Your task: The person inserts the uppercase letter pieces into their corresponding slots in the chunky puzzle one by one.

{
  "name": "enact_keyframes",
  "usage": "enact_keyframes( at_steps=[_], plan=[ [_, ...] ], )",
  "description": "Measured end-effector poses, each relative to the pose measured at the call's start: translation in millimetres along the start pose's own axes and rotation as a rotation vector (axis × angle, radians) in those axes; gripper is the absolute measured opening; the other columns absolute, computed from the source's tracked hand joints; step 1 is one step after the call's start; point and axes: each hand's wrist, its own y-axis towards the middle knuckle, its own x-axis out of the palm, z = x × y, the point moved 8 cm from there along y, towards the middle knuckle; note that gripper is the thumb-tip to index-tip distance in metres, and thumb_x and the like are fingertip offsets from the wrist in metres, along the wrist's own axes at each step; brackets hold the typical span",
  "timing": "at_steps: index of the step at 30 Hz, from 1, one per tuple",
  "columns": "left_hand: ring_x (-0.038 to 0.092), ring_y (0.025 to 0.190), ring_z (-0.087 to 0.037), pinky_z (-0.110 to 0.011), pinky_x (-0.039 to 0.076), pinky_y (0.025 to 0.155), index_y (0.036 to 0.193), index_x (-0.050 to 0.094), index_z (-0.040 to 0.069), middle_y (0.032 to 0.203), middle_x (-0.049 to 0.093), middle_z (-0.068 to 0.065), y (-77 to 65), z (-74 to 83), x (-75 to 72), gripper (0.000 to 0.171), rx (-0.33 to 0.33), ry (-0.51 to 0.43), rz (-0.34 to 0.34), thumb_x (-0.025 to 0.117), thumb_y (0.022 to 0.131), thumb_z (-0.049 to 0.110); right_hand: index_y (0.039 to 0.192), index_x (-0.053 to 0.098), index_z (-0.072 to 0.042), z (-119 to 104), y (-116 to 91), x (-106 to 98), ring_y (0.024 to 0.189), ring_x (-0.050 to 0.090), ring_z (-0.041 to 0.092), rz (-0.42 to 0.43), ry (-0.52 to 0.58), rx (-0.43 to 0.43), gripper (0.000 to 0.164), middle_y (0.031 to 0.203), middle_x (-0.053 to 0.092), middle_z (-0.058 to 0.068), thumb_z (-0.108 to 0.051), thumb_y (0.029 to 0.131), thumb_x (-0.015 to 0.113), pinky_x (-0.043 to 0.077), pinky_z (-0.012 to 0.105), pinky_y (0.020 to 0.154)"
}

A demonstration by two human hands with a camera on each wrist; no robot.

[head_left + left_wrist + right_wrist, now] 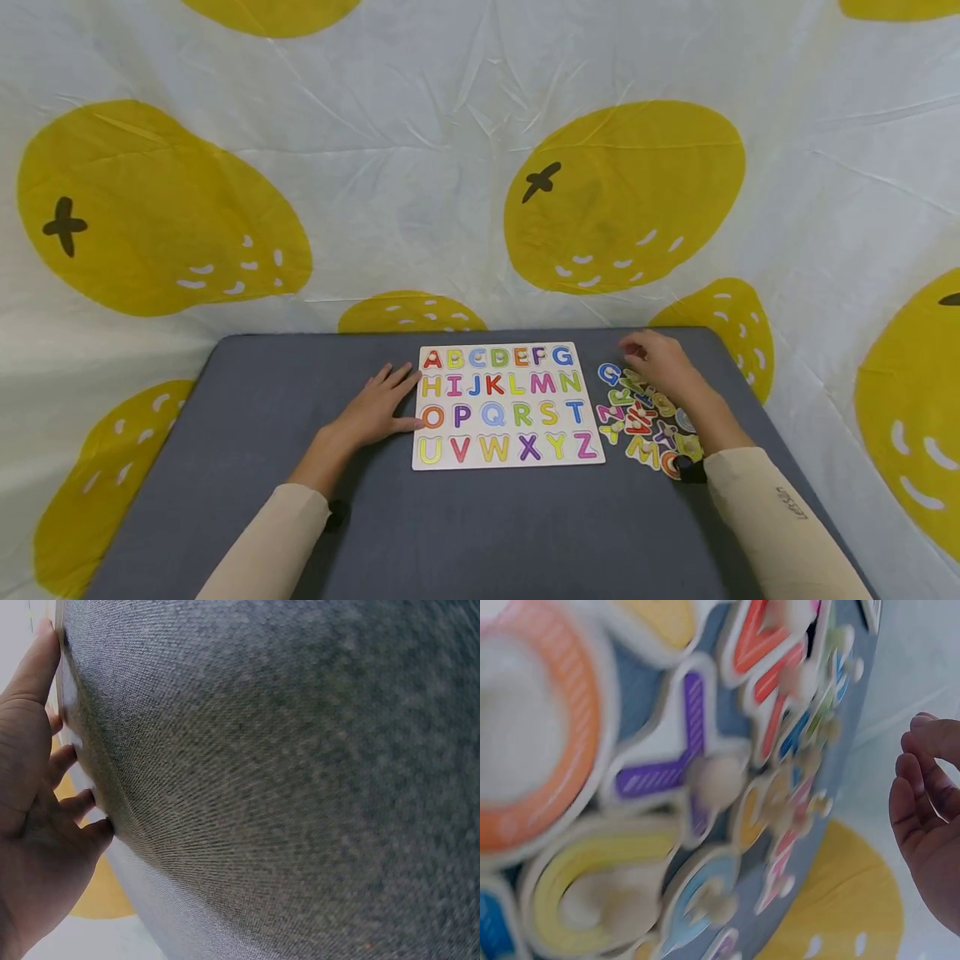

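Observation:
A pale letter puzzle board (551, 430) lies on the grey table with rows of coloured letters. Knobbed pieces show on A through F in its top row. My left hand (380, 410) rests flat at the board's left edge, fingers spread, thumb on the board. Over the far end of a pile of letter pieces hovers my right hand (663, 360). In the right wrist view, its thumb and fingers (907, 780) are loosely bent, with nothing visible between them. The pile includes a blue G piece (604, 372), a purple letter piece (694, 705) and an orange round piece (585, 712).
The grey tabletop (480, 533) extends around the board and pile. Behind it hangs a white cloth (420, 208) printed with large yellow fruit shapes. Some pieces in the pile overlap, and the right forearm hides part of its right side.

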Motion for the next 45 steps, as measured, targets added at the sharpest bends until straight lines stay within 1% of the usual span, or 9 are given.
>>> enact_keyframes(
  at_steps=[3, 7, 12, 20, 24, 29, 34, 39, 45],
  plan=[
    [0.014, 0.158, -0.047, -0.068, 0.019, 0.123, 0.164, 0.031, 0.016, 0.171, 0.025, -0.014, -0.5, -0.7, -1.0, 0.095, 0.003, 0.002, 0.007, 0.071, 0.091, 0.059, 0.123, 0.069, 0.002, 11, -5, -1, 0.104, 0.064, 0.040, 0.000, -0.004, 0.023, 0.024, 0.114, 0.068, 0.022, -0.006, 0.101, 0.064, 0.054, 0.057, 0.089],
    [0.015, 0.157, -0.048, -0.068, 0.019, 0.123, 0.164, 0.032, 0.015, 0.170, 0.026, -0.015, -1.2, -0.8, -3.8, 0.095, 0.007, 0.001, 0.019, 0.073, 0.090, 0.058, 0.124, 0.069, 0.002, 19, -6, 6, 0.101, 0.065, 0.037, -0.037, 0.004, 0.042, 0.026, 0.112, 0.068, 0.021, -0.009, 0.101, 0.066, 0.055, 0.056, 0.089],
    [0.014, 0.157, -0.048, -0.068, 0.019, 0.123, 0.164, 0.031, 0.015, 0.171, 0.026, -0.015, -1.0, -1.3, -2.6, 0.095, 0.009, 0.003, 0.010, 0.072, 0.090, 0.059, 0.122, 0.070, 0.002, 16, -3, 19, 0.094, 0.065, 0.030, -0.076, 0.011, 0.055, 0.027, 0.105, 0.070, 0.017, -0.014, 0.100, 0.069, 0.055, 0.051, 0.086],
    [0.013, 0.158, -0.047, -0.067, 0.018, 0.124, 0.165, 0.030, 0.016, 0.171, 0.024, -0.014, 0.6, -3.1, 0.5, 0.096, -0.002, 0.000, -0.001, 0.071, 0.090, 0.060, 0.112, 0.074, -0.001, 8, 8, 37, 0.081, 0.059, 0.021, -0.083, -0.024, 0.023, 0.023, 0.091, 0.069, 0.007, -0.018, 0.096, 0.074, 0.051, 0.041, 0.077],
    [0.013, 0.158, -0.048, -0.068, 0.018, 0.123, 0.165, 0.030, 0.016, 0.171, 0.024, -0.014, 0.2, -2.0, -0.1, 0.096, 0.001, -0.006, 0.001, 0.071, 0.090, 0.060, 0.107, 0.073, -0.003, 11, 11, 42, 0.080, 0.058, 0.021, -0.092, -0.033, 0.049, 0.018, 0.089, 0.068, 0.007, -0.018, 0.097, 0.073, 0.049, 0.039, 0.074],
    [0.013, 0.158, -0.047, -0.067, 0.019, 0.123, 0.164, 0.031, 0.016, 0.171, 0.025, -0.014, -0.8, 0.6, -1.7, 0.095, -0.003, -0.008, 0.001, 0.072, 0.090, 0.059, 0.106, 0.073, -0.003, 11, 12, 42, 0.081, 0.058, 0.022, -0.086, -0.034, 0.061, 0.016, 0.090, 0.067, 0.009, -0.017, 0.098, 0.072, 0.050, 0.040, 0.075],
    [0.014, 0.158, -0.047, -0.068, 0.019, 0.123, 0.164, 0.031, 0.016, 0.171, 0.025, -0.014, -1.5, 0.1, -1.9, 0.095, -0.001, -0.002, 0.006, 0.072, 0.090, 0.059, 0.106, 0.072, -0.003, 3, 16, 40, 0.083, 0.060, 0.023, -0.071, -0.030, 0.037, 0.016, 0.094, 0.068, 0.010, -0.017, 0.099, 0.071, 0.052, 0.042, 0.078],
    [0.014, 0.158, -0.048, -0.067, 0.020, 0.123, 0.164, 0.031, 0.015, 0.171, 0.025, -0.015, -1.9, 0.4, -1.0, 0.095, 0.000, -0.002, 0.005, 0.072, 0.090, 0.058, 0.108, 0.073, -0.003, -13, 21, 38, 0.085, 0.062, 0.023, -0.063, -0.006, 0.016, 0.016, 0.096, 0.069, 0.011, -0.015, 0.098, 0.072, 0.054, 0.044, 0.080],
    [0.014, 0.158, -0.047, -0.068, 0.020, 0.123, 0.164, 0.031, 0.015, 0.171, 0.025, -0.014, -1.4, 1.5, -1.7, 0.095, -0.008, -0.005, 0.005, 0.072, 0.090, 0.058, 0.109, 0.073, -0.003, -31, 32, 45, 0.086, 0.063, 0.022, -0.067, 0.020, -0.028, 0.015, 0.098, 0.069, 0.011, -0.013, 0.098, 0.071, 0.055, 0.043, 0.079]
  ],
)
